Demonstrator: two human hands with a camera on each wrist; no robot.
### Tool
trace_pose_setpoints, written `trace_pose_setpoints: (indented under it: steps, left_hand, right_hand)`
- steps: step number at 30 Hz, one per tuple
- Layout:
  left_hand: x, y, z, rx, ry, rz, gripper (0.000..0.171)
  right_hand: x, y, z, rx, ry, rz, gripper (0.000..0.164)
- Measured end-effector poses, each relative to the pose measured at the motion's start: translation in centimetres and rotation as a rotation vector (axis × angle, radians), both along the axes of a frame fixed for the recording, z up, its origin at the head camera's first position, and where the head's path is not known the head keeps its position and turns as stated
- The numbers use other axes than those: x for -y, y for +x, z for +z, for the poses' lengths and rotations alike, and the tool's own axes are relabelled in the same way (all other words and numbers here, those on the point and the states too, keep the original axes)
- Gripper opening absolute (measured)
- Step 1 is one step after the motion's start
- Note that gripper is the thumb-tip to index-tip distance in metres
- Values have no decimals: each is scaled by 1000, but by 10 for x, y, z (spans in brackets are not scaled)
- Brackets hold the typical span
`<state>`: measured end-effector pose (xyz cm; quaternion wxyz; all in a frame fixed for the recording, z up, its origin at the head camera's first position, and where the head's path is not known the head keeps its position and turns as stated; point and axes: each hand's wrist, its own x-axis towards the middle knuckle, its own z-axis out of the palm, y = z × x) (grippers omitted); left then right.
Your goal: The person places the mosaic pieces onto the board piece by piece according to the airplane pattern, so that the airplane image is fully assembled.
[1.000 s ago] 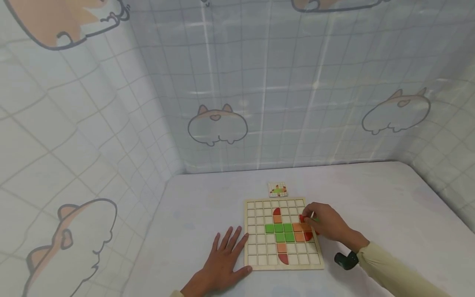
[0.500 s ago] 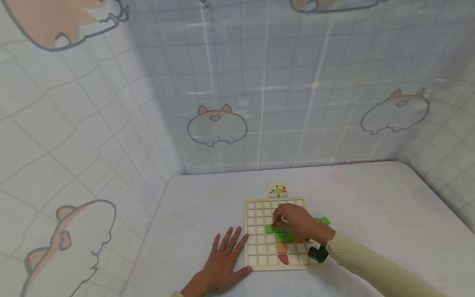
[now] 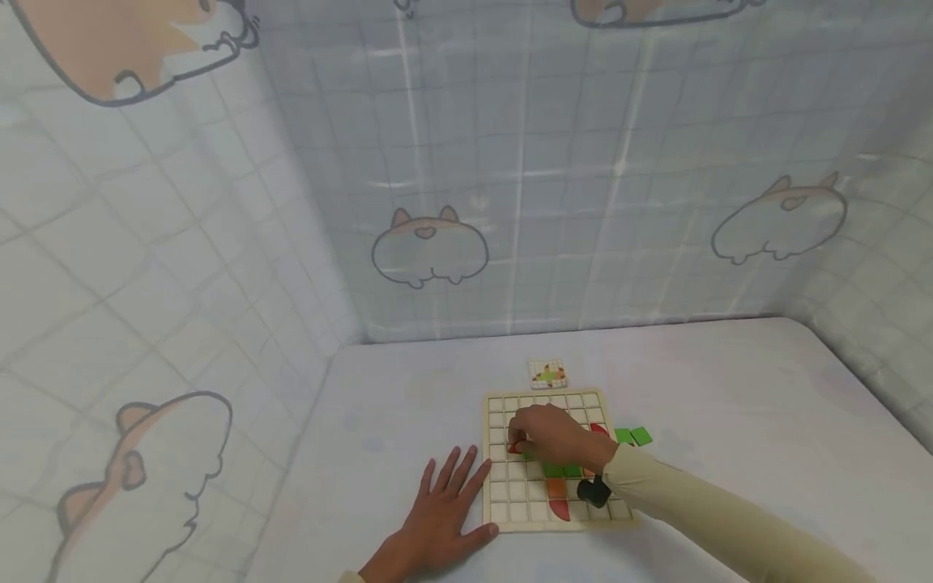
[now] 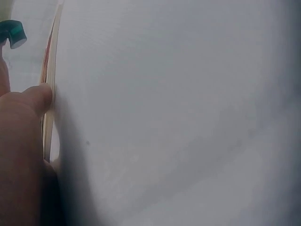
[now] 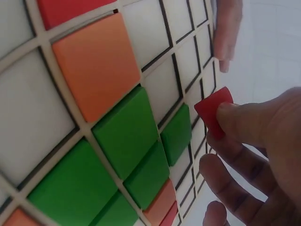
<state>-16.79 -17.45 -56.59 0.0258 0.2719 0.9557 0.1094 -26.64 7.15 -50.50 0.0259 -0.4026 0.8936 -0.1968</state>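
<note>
My right hand (image 3: 554, 433) is over the left part of a pale wooden grid board (image 3: 503, 492). Between thumb and fingers it pinches a small red tile (image 5: 215, 109), lifted above the cells in the right wrist view. Just beside that tile sits a green tile (image 5: 177, 135) in a cell. More green tiles (image 5: 126, 132) and an orange tile (image 5: 96, 66) fill other cells; in the head view the right hand covers part of them. My left hand (image 3: 440, 518) lies flat on the table with fingers spread, its thumb (image 4: 37, 98) touching the board's left edge.
A small pattern card (image 3: 548, 374) lies behind the board. Loose green tiles (image 3: 632, 436) are at the board's right side. A dark camera (image 3: 594, 491) hangs from the right wrist. Curtain-like walls with a grid print (image 3: 583, 202) surround the white table (image 3: 729, 389).
My right hand has moved left across the board from its right edge, carrying the red tile. Loose green tiles at the right came into sight. The left hand has stayed put.
</note>
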Motion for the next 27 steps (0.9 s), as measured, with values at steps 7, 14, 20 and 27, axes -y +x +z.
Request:
trace_pose_setpoints:
  steps: [7, 14, 20, 27]
  left_hand:
    - [1, 2, -8, -37, 79, -28, 80]
    - [0, 0, -1, -19, 36, -26, 80]
    - [0, -1, 0, -31, -8, -10, 81]
    - [0, -1, -1, -46, 3, -11, 81]
  right_hand:
    - [7, -5, -12, -114, 73, 40, 6]
    - [4, -6, -20, -200, 90, 54, 7]
    - [-1, -1, -17, -183, 55, 23, 11]
    - [-14, 4, -11, -128, 8, -11, 13]
